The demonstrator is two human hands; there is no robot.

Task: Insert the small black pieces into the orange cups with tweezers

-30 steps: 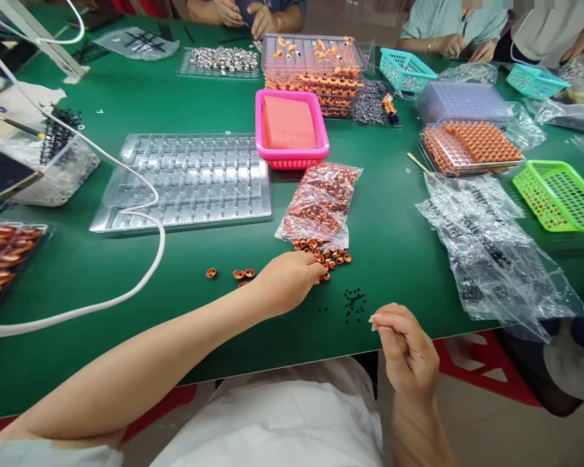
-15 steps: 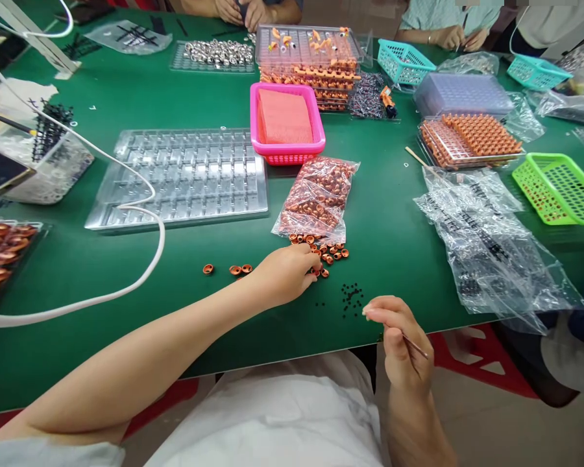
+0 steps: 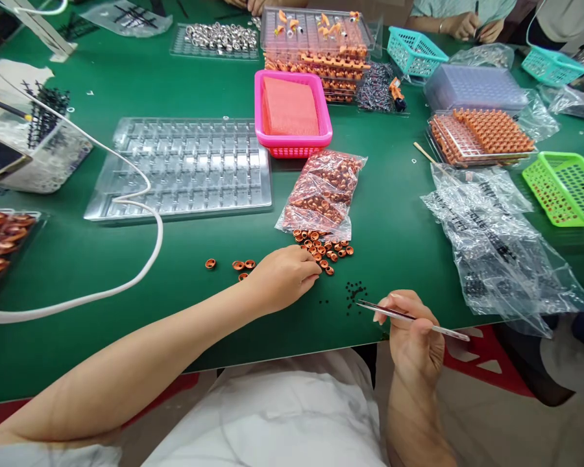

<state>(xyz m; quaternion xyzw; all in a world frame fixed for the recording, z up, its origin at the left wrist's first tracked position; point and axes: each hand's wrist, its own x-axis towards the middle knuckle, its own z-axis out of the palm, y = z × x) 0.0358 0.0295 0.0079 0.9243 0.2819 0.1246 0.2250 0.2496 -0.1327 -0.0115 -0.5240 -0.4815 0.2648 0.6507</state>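
My left hand (image 3: 287,277) rests at the near left edge of a loose pile of small copper-coloured cups (image 3: 328,248). Its fingers are curled together, and whatever they pinch is hidden behind them. Between the fingers and thumb of my right hand (image 3: 414,331) is a pair of tweezers (image 3: 394,314). Their tips point left, over or just beside a scatter of tiny black discs (image 3: 354,292) on the green table. A few more copper cups (image 3: 244,264) lie left of my left hand. Behind the pile is a clear plastic bag (image 3: 324,191) full of such cups.
A clear moulded tray (image 3: 185,168) and a pink basket (image 3: 292,146) stand behind. A white cable (image 3: 158,240) loops across the left side. Crumpled plastic bags (image 3: 496,240) and a green basket (image 3: 564,188) are at right. Other people's hands (image 3: 472,27) work across the table.
My right hand has turned the tweezers so their tips now point left toward the black discs, and has shifted slightly right. The left hand stays at the cups. The view has shifted slightly.
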